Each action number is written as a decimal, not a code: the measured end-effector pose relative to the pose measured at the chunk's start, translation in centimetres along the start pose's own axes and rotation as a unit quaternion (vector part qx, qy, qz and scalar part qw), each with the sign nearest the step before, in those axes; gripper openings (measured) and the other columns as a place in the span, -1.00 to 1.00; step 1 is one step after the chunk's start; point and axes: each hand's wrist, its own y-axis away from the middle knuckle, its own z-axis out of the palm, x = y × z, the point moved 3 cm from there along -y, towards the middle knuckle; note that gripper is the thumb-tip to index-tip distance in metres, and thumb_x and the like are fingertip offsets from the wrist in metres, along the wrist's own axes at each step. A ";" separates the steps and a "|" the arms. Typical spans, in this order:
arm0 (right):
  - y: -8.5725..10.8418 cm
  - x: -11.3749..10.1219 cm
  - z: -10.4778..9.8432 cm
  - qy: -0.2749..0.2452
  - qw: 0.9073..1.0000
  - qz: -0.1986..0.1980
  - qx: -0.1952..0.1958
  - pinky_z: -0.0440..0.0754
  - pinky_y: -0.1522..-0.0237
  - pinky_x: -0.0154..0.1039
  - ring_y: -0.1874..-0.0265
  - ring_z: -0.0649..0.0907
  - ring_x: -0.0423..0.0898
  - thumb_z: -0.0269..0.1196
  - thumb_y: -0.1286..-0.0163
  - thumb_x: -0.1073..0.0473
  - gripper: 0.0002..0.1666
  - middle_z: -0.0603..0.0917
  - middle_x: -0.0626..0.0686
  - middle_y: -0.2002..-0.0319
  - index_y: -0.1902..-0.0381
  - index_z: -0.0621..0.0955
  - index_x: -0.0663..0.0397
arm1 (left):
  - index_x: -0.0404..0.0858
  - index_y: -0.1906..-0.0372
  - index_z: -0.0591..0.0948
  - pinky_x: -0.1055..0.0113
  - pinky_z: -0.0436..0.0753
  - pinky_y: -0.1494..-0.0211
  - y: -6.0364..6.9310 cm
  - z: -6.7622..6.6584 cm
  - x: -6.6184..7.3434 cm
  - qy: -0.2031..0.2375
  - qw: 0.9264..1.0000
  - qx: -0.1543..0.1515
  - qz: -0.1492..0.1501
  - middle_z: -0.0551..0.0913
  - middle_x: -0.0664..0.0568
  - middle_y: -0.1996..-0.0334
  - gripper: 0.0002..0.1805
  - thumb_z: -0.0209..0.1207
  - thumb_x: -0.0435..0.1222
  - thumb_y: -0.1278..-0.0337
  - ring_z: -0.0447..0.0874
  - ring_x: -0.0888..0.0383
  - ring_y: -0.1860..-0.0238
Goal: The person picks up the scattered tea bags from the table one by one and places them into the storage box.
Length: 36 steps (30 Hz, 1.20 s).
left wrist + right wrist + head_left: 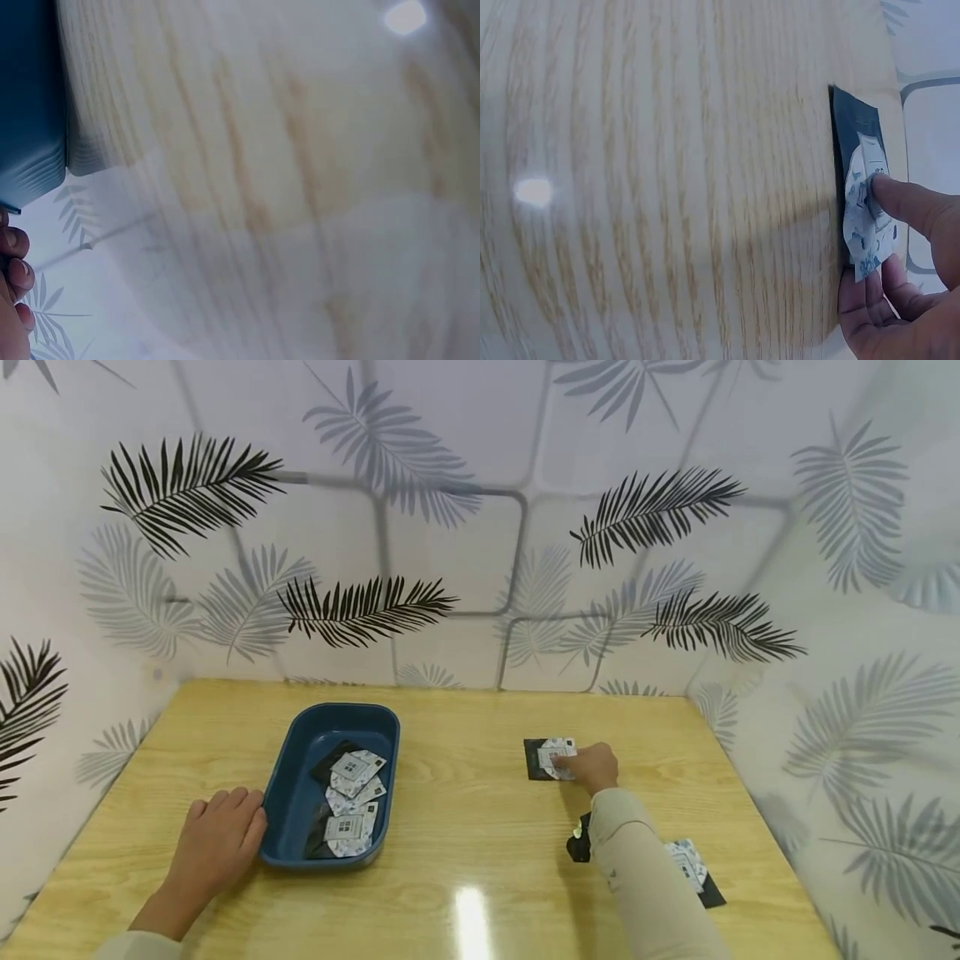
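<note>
In the head view my right hand (pixel 594 767) pinches a flat black-and-white sachet (pixel 538 760) on the far right part of the table. The right wrist view shows the thumb on the printed face of this sachet (pixel 866 214), with the other fingers at its lower edge and behind it. On the left, my left hand (pixel 219 839) lies palm down beside a dark blue plastic bin (pixel 273 847), its fingers against the bin's left side. Several similar sachets (pixel 352 828) lie overlapping inside. Only fingertips (pixel 21 274) of the left hand show in the left wrist view.
Near my right forearm lie another sachet (pixel 686 868), on its right, and a black packet (pixel 579 845), partly covered by the sleeve. The light wooden table (pixel 465 793) ends at a leaf-patterned wall covering (pixel 450 552) at the back and sides.
</note>
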 end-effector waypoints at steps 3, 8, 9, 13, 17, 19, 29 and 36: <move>0.0 0.1 -0.2 -0.026 1.000 0.001 -0.002 0.59 -0.08 0.08 -0.04 0.62 0.28 0.42 -0.18 0.14 -0.43 0.64 0.41 -0.08 -0.02 0.61 0.48 | -0.17 0.36 0.49 0.18 0.15 0.29 -0.1 -0.2 0.0 -0.001 1.000 -0.005 0.003 0.44 0.06 0.47 -0.88 0.01 -0.29 -0.31 0.40 0.03 0.39; 0.1 0.3 -0.6 -0.066 0.997 0.017 -0.025 0.51 -0.24 0.12 -0.21 0.51 0.31 0.35 -0.19 0.30 -0.37 0.50 0.46 -0.24 -0.18 0.48 0.55 | -0.17 0.36 0.48 0.18 0.14 0.30 0.0 -0.3 0.0 -0.002 1.000 -0.016 0.005 0.44 0.06 0.46 -0.87 0.00 -0.29 -0.33 0.40 0.04 0.39; 0.1 0.3 -0.7 -0.077 0.996 0.022 -0.031 0.50 -0.25 0.12 -0.22 0.50 0.31 0.33 -0.20 0.32 -0.38 0.47 0.46 -0.25 -0.18 0.46 0.55 | -0.17 0.36 0.49 0.18 0.14 0.30 0.0 -0.3 -0.1 -0.001 1.000 -0.017 0.005 0.45 0.06 0.46 -0.87 0.00 -0.29 -0.33 0.40 0.03 0.39; 0.0 0.5 -0.8 -0.108 0.992 0.041 -0.045 0.59 -0.03 0.02 0.08 0.58 0.12 0.31 -0.21 0.38 -0.54 0.54 0.40 -0.17 -0.06 0.54 0.50 | -0.17 0.35 0.50 0.19 0.13 0.29 0.1 -0.3 -0.2 -0.001 1.000 -0.012 0.005 0.46 0.06 0.45 -0.87 0.00 -0.29 -0.33 0.41 0.03 0.38; -0.4 0.9 -0.9 -0.133 0.989 0.045 -0.047 0.51 0.32 -0.16 0.45 0.44 -0.09 0.27 -0.21 0.39 -0.87 0.59 0.21 0.23 0.29 0.59 0.37 | -0.17 0.36 0.50 0.20 0.13 0.29 0.0 -0.4 -0.1 -0.001 1.000 -0.006 0.007 0.45 0.06 0.46 -0.87 0.00 -0.29 -0.32 0.40 0.04 0.39; -0.6 1.1 -1.0 -0.160 0.985 0.052 -0.050 0.43 0.42 -0.20 0.59 0.36 -0.14 0.23 -0.21 0.42 -0.95 0.50 0.06 0.45 0.40 0.53 0.31 | -0.16 0.38 0.48 0.20 0.13 0.30 0.0 -0.4 0.0 0.001 1.000 -0.010 0.006 0.42 0.07 0.48 -0.86 -0.01 -0.29 -0.33 0.39 0.05 0.40; -0.5 2.0 -1.3 -0.301 0.944 0.093 -0.101 0.51 0.43 -0.31 0.57 0.41 -0.21 0.09 -0.22 0.52 -0.86 0.46 -0.01 0.48 0.23 0.50 0.42 | -0.15 0.39 0.46 0.21 0.10 0.30 0.0 -0.2 0.0 -0.004 1.000 -0.006 0.007 0.39 0.07 0.49 -0.85 -0.01 -0.28 -0.33 0.36 0.05 0.41; -0.6 2.3 -1.3 -0.359 0.916 0.108 -0.146 0.56 0.34 -0.39 0.40 0.52 -0.24 0.04 -0.36 0.47 -0.51 0.50 0.05 0.17 -0.25 0.37 0.52 | -0.15 0.39 0.46 0.22 0.09 0.30 0.1 -0.2 0.0 -0.004 1.000 -0.004 0.010 0.39 0.08 0.49 -0.85 -0.01 -0.29 -0.34 0.35 0.06 0.41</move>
